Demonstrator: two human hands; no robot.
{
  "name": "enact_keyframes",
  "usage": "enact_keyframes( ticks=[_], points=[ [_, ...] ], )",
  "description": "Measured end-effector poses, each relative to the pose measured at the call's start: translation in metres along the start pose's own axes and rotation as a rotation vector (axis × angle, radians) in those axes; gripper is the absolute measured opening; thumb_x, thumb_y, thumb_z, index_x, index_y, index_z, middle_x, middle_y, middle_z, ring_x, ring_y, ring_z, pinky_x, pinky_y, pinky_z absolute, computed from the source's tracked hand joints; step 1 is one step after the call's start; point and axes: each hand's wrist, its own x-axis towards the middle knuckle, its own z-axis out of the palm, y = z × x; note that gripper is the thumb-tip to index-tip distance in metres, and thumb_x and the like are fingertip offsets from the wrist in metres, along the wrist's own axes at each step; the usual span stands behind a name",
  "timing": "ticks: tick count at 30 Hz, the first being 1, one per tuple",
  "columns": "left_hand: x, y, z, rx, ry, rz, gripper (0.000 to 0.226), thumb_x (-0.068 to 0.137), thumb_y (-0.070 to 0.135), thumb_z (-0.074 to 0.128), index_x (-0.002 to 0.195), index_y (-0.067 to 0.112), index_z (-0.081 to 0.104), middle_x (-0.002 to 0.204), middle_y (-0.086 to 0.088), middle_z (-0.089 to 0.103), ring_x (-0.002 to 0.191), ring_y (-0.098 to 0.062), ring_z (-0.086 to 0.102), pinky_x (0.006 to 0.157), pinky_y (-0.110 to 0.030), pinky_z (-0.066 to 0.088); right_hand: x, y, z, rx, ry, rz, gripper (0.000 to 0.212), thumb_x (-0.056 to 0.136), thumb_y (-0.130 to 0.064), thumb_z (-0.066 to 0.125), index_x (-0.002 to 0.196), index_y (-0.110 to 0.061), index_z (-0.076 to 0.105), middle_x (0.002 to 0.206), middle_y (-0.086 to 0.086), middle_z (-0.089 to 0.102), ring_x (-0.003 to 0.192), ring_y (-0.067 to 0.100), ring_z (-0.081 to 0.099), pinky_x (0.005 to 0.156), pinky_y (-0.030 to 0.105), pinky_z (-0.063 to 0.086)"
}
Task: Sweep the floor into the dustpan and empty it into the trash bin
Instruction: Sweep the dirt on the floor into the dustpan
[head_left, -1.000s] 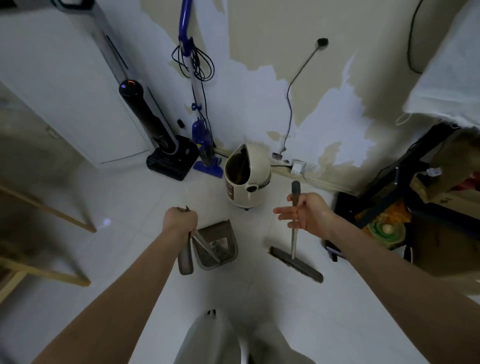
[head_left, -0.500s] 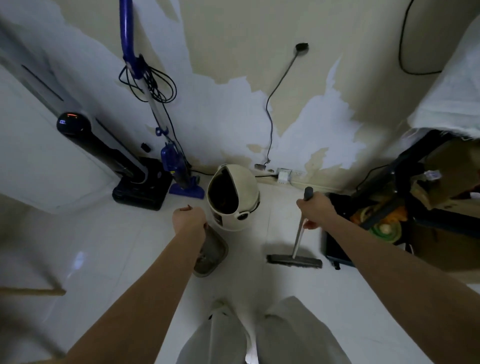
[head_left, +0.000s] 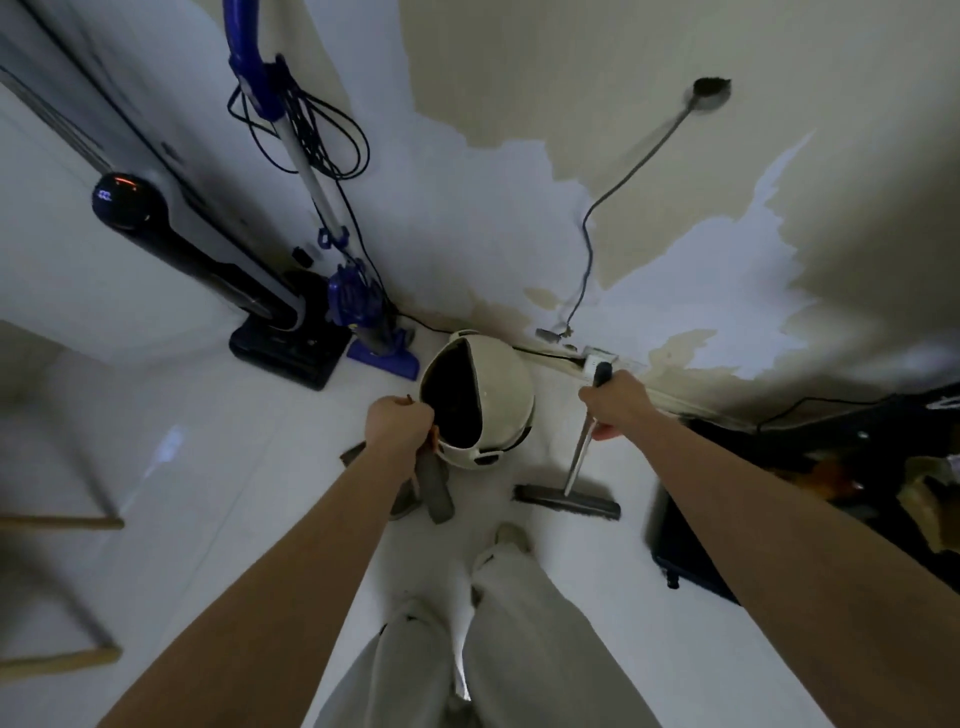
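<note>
A cream trash bin (head_left: 501, 395) with a dark open mouth stands on the white floor by the wall. My left hand (head_left: 397, 428) grips the handle of the grey dustpan (head_left: 431, 486), which hangs tilted right beside the bin's rim, partly hidden under my wrist. My right hand (head_left: 613, 402) grips the top of the broom handle (head_left: 582, 457). The broom's dark head (head_left: 569, 501) rests on the floor to the right of the bin.
A black upright cleaner (head_left: 218, 275) on its dock and a blue stick vacuum (head_left: 358, 306) stand against the wall at the left. A power strip (head_left: 597, 361) lies along the skirting. Dark furniture with clutter (head_left: 831, 478) fills the right. Wooden bars (head_left: 57, 522) at left. My legs (head_left: 467, 639) below.
I have stepped closer to the bin. My left hand lifted the dustpan from the floor up to the bin's rim. My right hand closed fully round the broom handle.
</note>
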Motion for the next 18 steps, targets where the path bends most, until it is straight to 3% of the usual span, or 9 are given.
enact_keyframes(
  ticks=[4,6,8,10,12,13,18],
  points=[
    [0.015,0.017,0.015,-0.051,0.028,-0.033,0.011,0.086,0.003,0.05,0.078,0.007,0.056,0.059,-0.011,0.052,0.052,-0.021,0.048,0.05,-0.026,0.043,0.018,-0.01,0.004,0.344,-0.309,0.179,0.025,0.096,0.002,0.042,0.116,0.011,0.055,0.082,0.021,0.062,0.074,0.034,0.066,0.068,0.04,0.061],
    [0.019,0.021,0.015,-0.092,0.059,-0.06,0.014,0.089,0.005,0.051,0.076,0.008,0.054,0.058,-0.011,0.052,0.049,-0.021,0.048,0.049,-0.027,0.043,0.02,-0.014,0.005,0.607,-0.425,0.28,0.026,0.097,0.004,0.04,0.119,0.009,0.052,0.095,0.021,0.058,0.081,0.034,0.063,0.065,0.038,0.06],
    [0.017,0.022,0.012,-0.101,0.077,-0.048,0.024,0.092,0.006,0.048,0.068,0.008,0.049,0.056,-0.01,0.048,0.047,-0.02,0.044,0.048,-0.026,0.04,0.021,-0.011,0.01,0.869,-0.449,0.384,0.023,0.096,0.001,0.04,0.117,0.005,0.047,0.113,0.024,0.051,0.093,0.038,0.059,0.074,0.043,0.059],
    [0.013,0.017,0.003,-0.113,0.111,-0.05,0.03,0.093,0.005,0.046,0.063,0.009,0.045,0.055,-0.01,0.045,0.046,-0.02,0.042,0.049,-0.027,0.038,0.015,-0.011,0.021,0.966,-0.42,0.452,0.011,0.094,0.0,0.044,0.104,0.004,0.047,0.11,0.025,0.048,0.087,0.039,0.057,0.061,0.042,0.06],
    [0.007,0.005,-0.009,-0.106,0.145,-0.043,0.031,0.092,0.003,0.045,0.062,0.009,0.045,0.056,-0.009,0.045,0.047,-0.02,0.042,0.048,-0.028,0.038,0.004,-0.008,0.033,0.94,-0.363,0.488,0.006,0.095,-0.001,0.045,0.1,0.002,0.046,0.091,0.02,0.048,0.07,0.028,0.053,0.035,0.027,0.052],
    [0.008,0.001,-0.011,-0.108,0.149,-0.036,0.031,0.092,0.001,0.045,0.062,0.01,0.045,0.058,-0.008,0.045,0.049,-0.019,0.043,0.048,-0.028,0.039,0.002,-0.007,0.037,0.878,-0.362,0.498,0.003,0.096,-0.002,0.045,0.098,0.0,0.045,0.083,0.017,0.047,0.064,0.024,0.05,0.03,0.022,0.046],
    [-0.013,-0.052,-0.043,-0.109,0.168,-0.017,0.026,0.086,-0.001,0.045,0.062,0.008,0.042,0.061,-0.01,0.045,0.054,-0.023,0.044,0.051,-0.028,0.037,-0.034,0.026,0.048,0.502,-0.351,0.479,0.017,0.091,0.0,0.052,0.075,-0.004,0.048,0.071,0.013,0.046,0.054,0.02,0.044,0.029,0.017,0.039]
  ],
)
